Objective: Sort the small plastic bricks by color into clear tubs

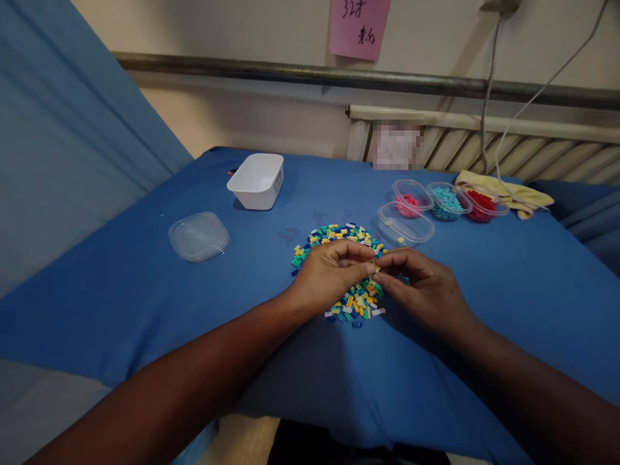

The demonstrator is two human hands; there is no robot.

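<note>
A pile of small plastic building bricks (361, 301) in yellow, white, green and blue lies on the blue cloth. Just above it, my left hand (334, 271) and my right hand (426, 284) meet fingertip to fingertip. Between the pinched fingers shows a tiny pale yellow brick (376, 268), mostly covered; both hands seem to grip it. My left hand hides part of the pile. Beyond my right hand stands a clear plastic tub (421, 231) with a few yellow bricks inside.
Clear tubs hold pink bricks (408, 205), light blue bricks (446, 201) and red bricks (482, 203). A yellow cloth (513, 192) lies behind them. At the left are a white bin (259, 184) and clear lids (199, 237). A radiator (450, 139) and pipe line the wall.
</note>
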